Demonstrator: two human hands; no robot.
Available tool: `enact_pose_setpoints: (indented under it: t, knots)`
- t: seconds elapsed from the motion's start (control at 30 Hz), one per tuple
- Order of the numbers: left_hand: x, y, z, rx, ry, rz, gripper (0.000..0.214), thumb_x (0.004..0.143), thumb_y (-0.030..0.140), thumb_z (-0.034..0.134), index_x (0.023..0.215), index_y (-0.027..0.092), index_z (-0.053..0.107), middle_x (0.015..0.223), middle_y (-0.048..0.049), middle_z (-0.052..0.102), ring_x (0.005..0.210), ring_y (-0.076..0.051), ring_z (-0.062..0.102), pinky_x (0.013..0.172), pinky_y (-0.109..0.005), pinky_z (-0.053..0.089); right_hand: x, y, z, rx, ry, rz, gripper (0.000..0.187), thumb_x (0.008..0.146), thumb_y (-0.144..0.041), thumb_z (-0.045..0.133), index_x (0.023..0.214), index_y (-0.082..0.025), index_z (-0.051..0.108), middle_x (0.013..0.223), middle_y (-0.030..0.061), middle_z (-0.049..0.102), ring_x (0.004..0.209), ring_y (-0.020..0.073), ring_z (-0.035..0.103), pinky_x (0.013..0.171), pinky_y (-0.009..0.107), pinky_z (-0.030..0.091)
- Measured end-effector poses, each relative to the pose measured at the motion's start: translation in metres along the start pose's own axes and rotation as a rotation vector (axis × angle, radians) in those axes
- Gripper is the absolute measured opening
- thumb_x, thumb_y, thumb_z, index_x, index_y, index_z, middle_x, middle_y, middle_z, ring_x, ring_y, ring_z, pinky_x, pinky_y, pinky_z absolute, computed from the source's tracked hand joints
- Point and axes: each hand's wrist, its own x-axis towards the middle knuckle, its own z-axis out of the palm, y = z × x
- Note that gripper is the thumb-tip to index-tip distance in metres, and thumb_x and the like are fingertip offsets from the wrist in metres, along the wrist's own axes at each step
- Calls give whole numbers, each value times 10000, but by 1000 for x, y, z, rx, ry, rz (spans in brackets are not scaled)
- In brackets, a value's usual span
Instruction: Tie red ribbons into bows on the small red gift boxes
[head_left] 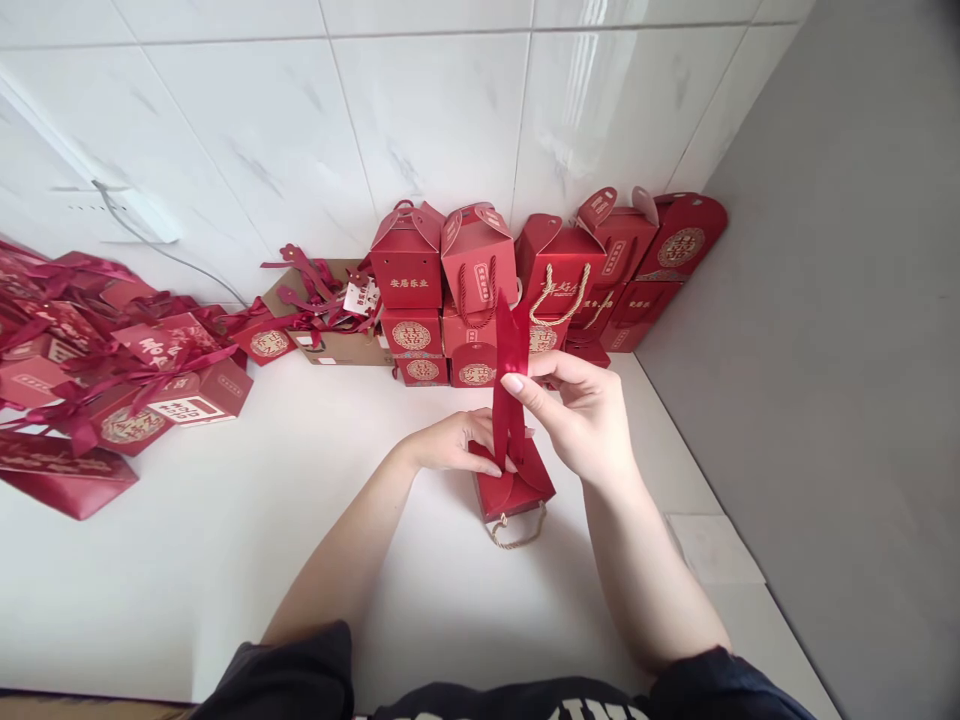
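A small red gift box [534, 482] with a gold rope handle [517, 543] stands on the white table in front of me. From its folded top a red ribbon [513, 345] rises upright in two strands. My right hand [596, 425] pinches the ribbon between thumb and index finger, above the box. At the ribbon's base, my left hand [452, 440] holds the box top, thumb and fingers around the closing flaps. Part of the left fingers is hidden behind the ribbon.
Stacked red boxes [406, 275] line the tiled wall behind. To their left is a cardboard box [341, 347] with red ribboned tags. Ribbon-tied red boxes [135, 420] pile up at the left. A grey panel [825, 300] bounds the right side, and a white square [716, 548] lies beside it.
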Motion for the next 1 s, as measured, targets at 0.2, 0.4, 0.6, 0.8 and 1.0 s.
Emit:
enact_pose_setpoints:
  t: [0.2, 0.4, 0.6, 0.8, 1.0]
  knots:
    - [7, -9, 7, 10, 9, 4, 154, 776, 308, 739, 905, 253, 804, 1062, -98, 755, 1113, -278, 640, 975, -433, 495, 3, 2, -1, -35, -21, 5, 123, 828, -309, 723, 752, -215, 700, 750, -9, 708, 724, 155, 655, 719, 309, 544]
    - [11, -25, 10, 31, 104, 10, 184, 757, 372, 768, 875, 236, 807, 942, -93, 774, 1125, -263, 615, 1047, -442, 426, 6, 6, -11, -38, 11, 16, 135, 819, -304, 734, 731, -208, 700, 721, -11, 694, 684, 146, 640, 666, 289, 529]
    - [10, -15, 4, 375, 308, 102, 135, 731, 364, 799, 804, 251, 805, 872, -63, 760, 1046, -244, 589, 1004, -419, 423, 11, 10, -21, 8, 89, -4, 117, 804, -288, 754, 733, -206, 710, 704, -8, 677, 654, 130, 602, 625, 268, 501]
    - [5, -1, 2, 569, 377, 57, 272, 695, 417, 817, 888, 232, 766, 1003, -63, 662, 1028, -236, 583, 994, -428, 427, 15, 13, -28, 51, 171, 20, 132, 794, -315, 761, 726, -222, 697, 691, -12, 661, 619, 127, 581, 601, 268, 504]
    - [8, -12, 5, 437, 405, 65, 290, 695, 353, 824, 890, 178, 700, 1081, -85, 645, 1075, -239, 604, 975, -387, 471, 18, 26, -27, 34, 40, 78, 167, 805, -346, 745, 730, -204, 701, 697, -7, 649, 633, 125, 571, 615, 270, 485]
